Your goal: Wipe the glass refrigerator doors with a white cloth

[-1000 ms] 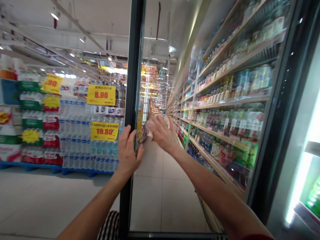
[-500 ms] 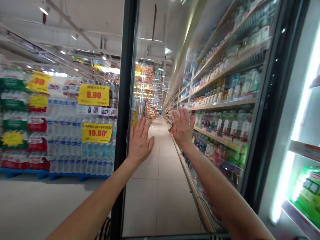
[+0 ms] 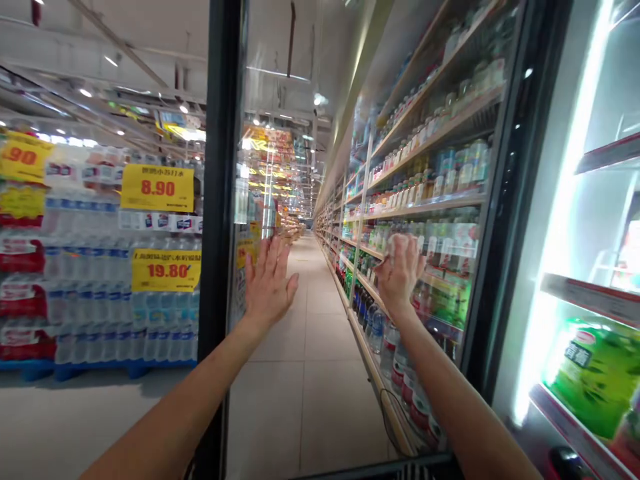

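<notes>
A tall glass door (image 3: 270, 407) with a black frame stands swung out in front of me. My left hand (image 3: 270, 277) is open and lies flat near the door's left frame, palm to the glass, fingers pointing up. Further right, my right hand (image 3: 403, 280) presses a crumpled white cloth (image 3: 397, 245) to the pane. Its fingers cover most of the cloth, so whether it is fabric or paper is hard to tell. Shelves of bottles (image 3: 430, 187) and a tiled aisle show in the glass.
Lit cooler shelves (image 3: 590, 297) holding a green bag (image 3: 595, 373) are at the right. To the left, shrink-wrapped water bottles (image 3: 90, 287) are stacked on a blue pallet (image 3: 125, 368), with yellow price signs (image 3: 157, 189). A dark cable (image 3: 389, 413) shows low in the glass.
My right hand has moved right across the glass with the white cloth. My left hand stays flat near the frame. The view has shifted slightly to the right.
</notes>
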{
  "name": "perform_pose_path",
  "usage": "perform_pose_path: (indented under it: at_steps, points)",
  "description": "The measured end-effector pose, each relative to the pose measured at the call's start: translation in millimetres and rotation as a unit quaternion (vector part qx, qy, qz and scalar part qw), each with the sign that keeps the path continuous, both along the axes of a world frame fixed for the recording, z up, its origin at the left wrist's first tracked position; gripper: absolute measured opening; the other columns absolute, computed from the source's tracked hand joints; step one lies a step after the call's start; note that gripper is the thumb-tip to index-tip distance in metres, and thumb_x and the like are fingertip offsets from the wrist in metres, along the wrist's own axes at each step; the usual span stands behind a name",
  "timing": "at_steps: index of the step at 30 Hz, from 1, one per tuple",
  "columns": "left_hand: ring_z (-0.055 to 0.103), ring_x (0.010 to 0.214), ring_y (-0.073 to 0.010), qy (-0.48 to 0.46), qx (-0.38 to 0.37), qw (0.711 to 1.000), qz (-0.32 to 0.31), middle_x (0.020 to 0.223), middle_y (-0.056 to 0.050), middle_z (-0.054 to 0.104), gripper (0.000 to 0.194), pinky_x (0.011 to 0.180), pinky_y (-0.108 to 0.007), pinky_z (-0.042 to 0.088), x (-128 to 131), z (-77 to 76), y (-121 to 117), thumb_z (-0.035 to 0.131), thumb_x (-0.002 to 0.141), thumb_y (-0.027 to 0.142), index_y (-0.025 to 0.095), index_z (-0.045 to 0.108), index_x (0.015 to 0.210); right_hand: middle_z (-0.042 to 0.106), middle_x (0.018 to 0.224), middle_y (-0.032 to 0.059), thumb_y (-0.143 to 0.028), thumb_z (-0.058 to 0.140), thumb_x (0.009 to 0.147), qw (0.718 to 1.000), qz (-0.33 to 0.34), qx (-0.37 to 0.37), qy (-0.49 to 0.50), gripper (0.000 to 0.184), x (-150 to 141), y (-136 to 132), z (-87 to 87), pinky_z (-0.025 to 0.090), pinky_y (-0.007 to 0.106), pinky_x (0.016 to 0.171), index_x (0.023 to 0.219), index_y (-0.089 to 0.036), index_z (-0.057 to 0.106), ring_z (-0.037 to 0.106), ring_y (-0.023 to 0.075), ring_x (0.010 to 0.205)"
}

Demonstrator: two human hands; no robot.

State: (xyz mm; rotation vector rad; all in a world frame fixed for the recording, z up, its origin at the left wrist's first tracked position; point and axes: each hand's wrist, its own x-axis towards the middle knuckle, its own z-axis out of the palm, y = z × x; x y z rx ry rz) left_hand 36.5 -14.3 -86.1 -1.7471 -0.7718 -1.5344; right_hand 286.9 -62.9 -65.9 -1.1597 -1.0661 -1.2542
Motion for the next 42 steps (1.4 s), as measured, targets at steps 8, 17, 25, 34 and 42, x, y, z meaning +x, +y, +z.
perform_pose_path:
  at_steps: [8, 17, 25, 34, 42]
  points:
    - [0.019, 0.134, -0.0241, 0.037, -0.007, 0.999, 0.008, 0.143, -0.011, 0.028, 0.062, 0.109, -0.047, 0.007, 32.7, 22.9, -9.2, 0.046, 0.083, 0.033, 0.019, 0.022, 0.138, 0.040, 0.137, 0.0130, -0.025, 0.035, 0.083, 1.000, -0.009, -0.021, -0.005, 0.048, 44.1, -11.0, -3.3, 0.020, 0.053, 0.104, 0.131, -0.021, 0.039, 0.030, 0.0243, 0.131]
    - [0.018, 0.134, -0.0236, 0.039, 0.002, 0.999, 0.004, 0.143, -0.010, 0.026, 0.065, 0.109, -0.047, 0.008, 31.8, 22.0, -3.7, 0.047, 0.083, 0.033, 0.022, 0.017, 0.140, 0.040, 0.137, 0.0081, -0.021, 0.037, 0.080, 0.988, -0.003, -0.092, -0.126, 0.050, 49.2, -10.5, -14.3, 0.018, 0.048, 0.107, 0.130, -0.024, 0.040, 0.025, 0.0211, 0.133]
    - [0.019, 0.134, -0.0247, 0.041, 0.006, 0.999, 0.003, 0.143, -0.011, 0.026, 0.065, 0.108, -0.048, 0.009, 34.1, 25.0, -9.5, 0.049, 0.082, 0.033, 0.021, 0.019, 0.139, 0.036, 0.137, 0.0176, -0.028, 0.030, 0.082, 0.978, -0.012, 0.064, 0.197, 0.052, 104.1, -17.2, 10.6, 0.026, 0.057, 0.099, 0.133, -0.017, 0.034, 0.030, 0.0277, 0.129]
    - [0.020, 0.134, -0.0234, 0.037, 0.016, 0.999, 0.007, 0.143, -0.010, 0.027, 0.061, 0.109, -0.047, 0.008, 41.3, 46.5, -10.1, 0.047, 0.083, 0.033, 0.020, 0.023, 0.138, 0.041, 0.136, 0.0106, -0.023, 0.035, 0.080, 0.999, -0.018, -0.027, 0.038, 0.051, 108.0, -23.1, 23.6, 0.020, 0.054, 0.104, 0.131, -0.022, 0.037, 0.031, 0.0237, 0.129]
    - [0.018, 0.134, -0.0227, 0.035, 0.018, 0.999, 0.006, 0.143, -0.009, 0.027, 0.059, 0.109, -0.046, 0.008, 40.6, 44.9, -7.3, 0.044, 0.084, 0.033, 0.020, 0.023, 0.138, 0.040, 0.137, 0.0116, -0.023, 0.034, 0.081, 1.000, 0.003, -0.025, -0.004, 0.048, 86.7, -15.9, 29.5, 0.025, 0.050, 0.104, 0.128, -0.020, 0.043, 0.028, 0.0238, 0.132]
